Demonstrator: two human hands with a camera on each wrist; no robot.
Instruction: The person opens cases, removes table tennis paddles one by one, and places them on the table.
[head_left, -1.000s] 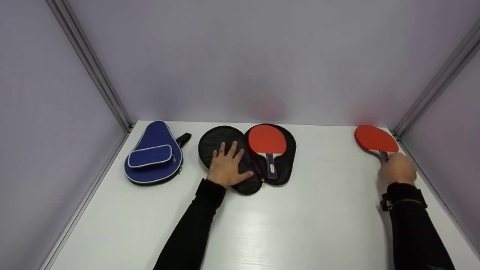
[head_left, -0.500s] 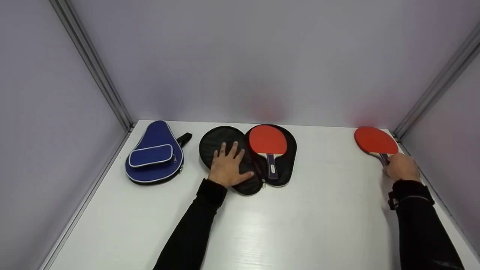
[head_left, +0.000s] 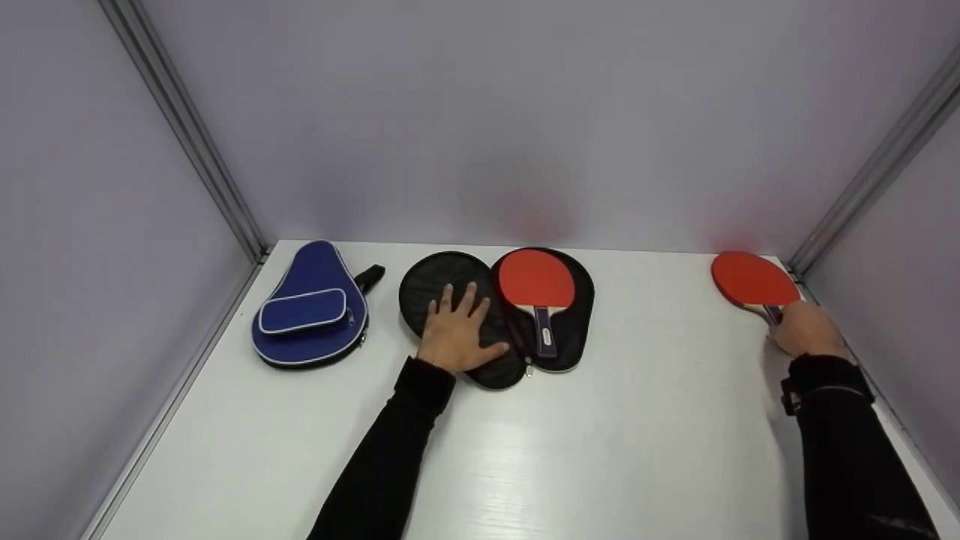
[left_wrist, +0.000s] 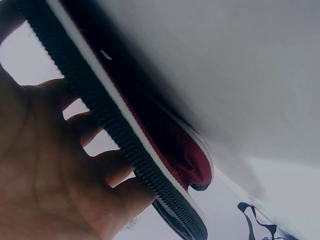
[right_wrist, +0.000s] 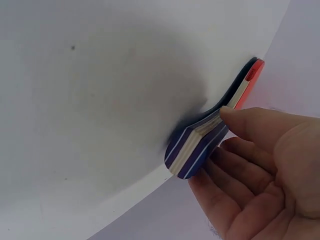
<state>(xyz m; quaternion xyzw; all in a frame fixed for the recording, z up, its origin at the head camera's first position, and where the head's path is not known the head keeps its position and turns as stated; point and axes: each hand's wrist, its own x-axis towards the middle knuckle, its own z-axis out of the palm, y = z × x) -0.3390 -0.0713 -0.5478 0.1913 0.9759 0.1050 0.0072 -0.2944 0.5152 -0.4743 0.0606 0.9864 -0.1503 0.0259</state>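
In the head view my left hand (head_left: 454, 337) rests with spread fingers on the black cover half of an unzipped paddle case (head_left: 435, 281). The left wrist view shows the case's zipper edge (left_wrist: 107, 115) and dark red lining (left_wrist: 187, 152), with my fingers along that edge. A red table tennis paddle (head_left: 536, 277) lies in the case's other half, handle toward me. At the far right, my right hand (head_left: 806, 330) holds a second red paddle (head_left: 752, 279) by its handle. In the right wrist view, thumb and fingers grip the blue-striped handle (right_wrist: 192, 150); the blade is seen nearly edge-on.
A blue paddle case (head_left: 307, 315) with white piping, a front pocket and a black strap (head_left: 369, 277) lies to the left on the white table (head_left: 600, 450). Grey panels (head_left: 525, 112) with metal posts stand around the back and sides.
My right hand and wrist have shifted slightly to the right, still holding the paddle, whose blade has barely moved. My left hand stays on the black case.
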